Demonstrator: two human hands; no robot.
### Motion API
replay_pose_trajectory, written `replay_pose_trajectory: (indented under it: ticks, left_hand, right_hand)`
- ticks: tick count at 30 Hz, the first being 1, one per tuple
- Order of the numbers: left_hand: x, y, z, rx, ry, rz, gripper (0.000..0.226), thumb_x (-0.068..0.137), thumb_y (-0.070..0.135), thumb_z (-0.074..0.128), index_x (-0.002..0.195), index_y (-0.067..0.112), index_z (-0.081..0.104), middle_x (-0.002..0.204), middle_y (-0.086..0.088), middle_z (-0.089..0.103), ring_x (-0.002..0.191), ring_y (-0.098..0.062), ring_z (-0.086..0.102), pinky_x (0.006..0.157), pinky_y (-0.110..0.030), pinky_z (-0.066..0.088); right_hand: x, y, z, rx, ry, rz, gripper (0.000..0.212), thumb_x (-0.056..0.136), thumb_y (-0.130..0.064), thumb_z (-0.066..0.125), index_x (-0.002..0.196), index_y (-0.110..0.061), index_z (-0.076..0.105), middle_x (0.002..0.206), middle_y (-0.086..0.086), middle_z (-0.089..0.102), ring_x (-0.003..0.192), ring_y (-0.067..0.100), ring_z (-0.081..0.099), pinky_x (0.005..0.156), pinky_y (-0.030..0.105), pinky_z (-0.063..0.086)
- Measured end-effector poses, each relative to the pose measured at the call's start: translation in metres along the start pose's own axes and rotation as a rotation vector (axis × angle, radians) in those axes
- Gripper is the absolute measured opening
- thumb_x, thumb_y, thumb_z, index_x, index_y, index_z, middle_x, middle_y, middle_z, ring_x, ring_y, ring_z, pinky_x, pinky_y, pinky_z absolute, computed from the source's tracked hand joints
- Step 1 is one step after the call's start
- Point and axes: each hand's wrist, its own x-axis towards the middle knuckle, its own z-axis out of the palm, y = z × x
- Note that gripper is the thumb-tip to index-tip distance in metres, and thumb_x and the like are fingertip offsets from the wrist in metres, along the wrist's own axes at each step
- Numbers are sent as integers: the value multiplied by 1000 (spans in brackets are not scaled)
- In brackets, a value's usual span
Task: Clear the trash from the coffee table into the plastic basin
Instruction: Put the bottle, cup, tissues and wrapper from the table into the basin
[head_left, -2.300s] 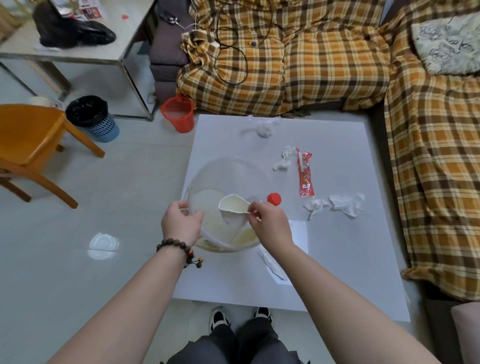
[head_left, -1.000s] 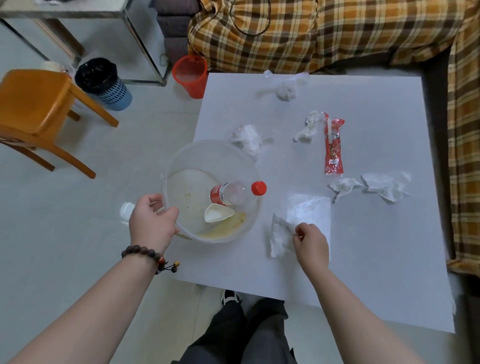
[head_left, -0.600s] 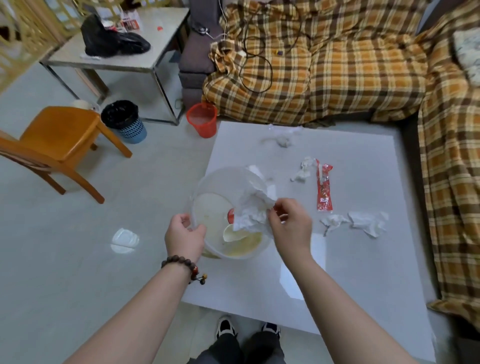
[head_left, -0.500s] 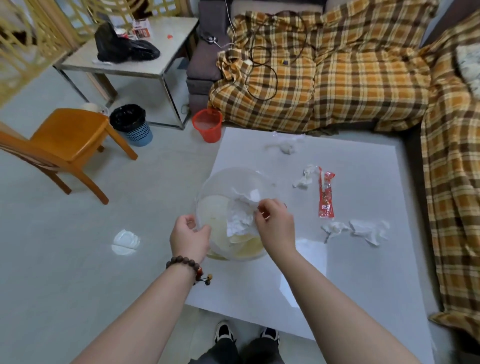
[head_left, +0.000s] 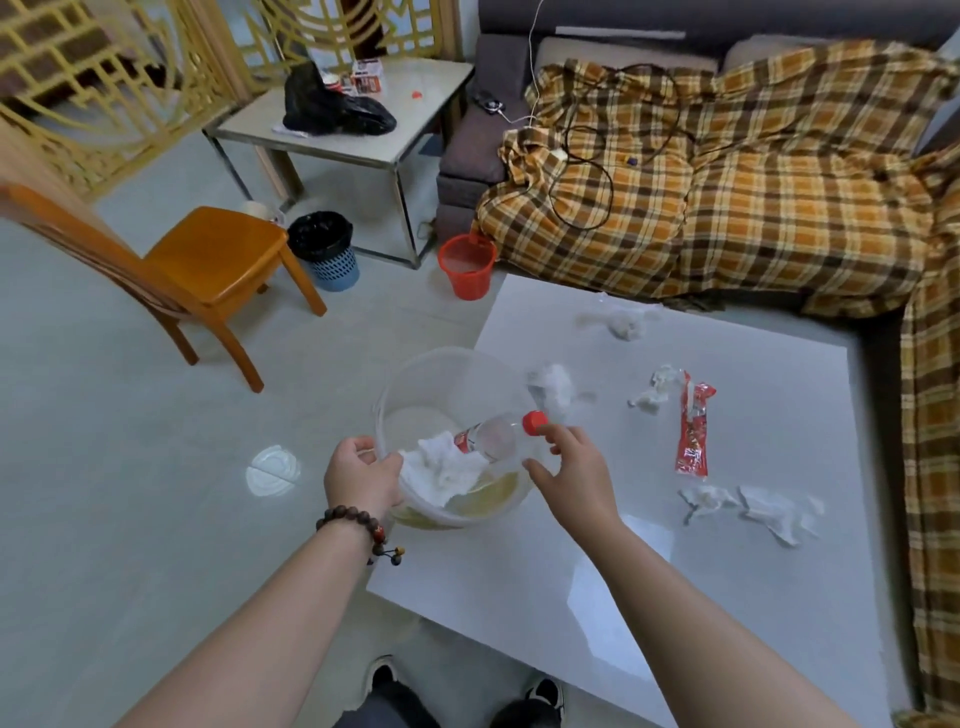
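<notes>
A clear plastic basin (head_left: 415, 379) juts over the left edge of the white coffee table (head_left: 675, 597). My left hand (head_left: 361, 475) grips its near rim. Inside lie a white tissue (head_left: 441, 470) and a clear bottle with a red cap (head_left: 498, 436). My right hand (head_left: 571, 473) hovers at the basin's right rim with fingers apart and nothing in them. Trash on the table: a crumpled tissue (head_left: 556, 387) just behind the basin, a red wrapper (head_left: 693, 431), a small wad (head_left: 652, 397), torn tissues (head_left: 753, 506) at the right, and a wad (head_left: 623, 319) at the far edge.
A plaid-covered sofa (head_left: 727, 182) wraps the table's far and right sides. On the floor to the left stand an orange chair (head_left: 208, 260), a black-lined bin (head_left: 324, 249) and a red bucket (head_left: 467, 265). A side table (head_left: 363, 140) carries a black bag.
My right hand picked up a white tissue from the table's near part, carried it over the basin and let it go inside. That hand now hangs open at the rim.
</notes>
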Motion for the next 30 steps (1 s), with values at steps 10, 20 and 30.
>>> replay_pose_trajectory:
  ticks: [10,20,30]
  left_hand:
    - [116,-13,-86,4,4,-50,39,83,10,63,121,6,54,114,-12,59,90,-37,67,54,-30,52]
    - [277,17,-176,124,-221,44,27,80,8,63,105,14,55,107,-10,63,76,-16,61,34,-11,41]
    - [351,77,-128,167,-359,91,40,79,9,66,118,8,56,111,-11,62,83,-24,64,68,-39,60]
  right_hand:
    - [10,-16,85,-122,10,222,39,88,-28,62,125,-22,52,130,-1,52,110,17,55,80,26,42]
    - [57,-112,205,-85,228,441,37,89,-28,60,125,-19,53,130,4,53,108,20,56,79,32,48]
    - [82,-122,205,-59,408,605,35,89,-25,58,123,-18,55,127,5,53,106,20,55,77,29,39]
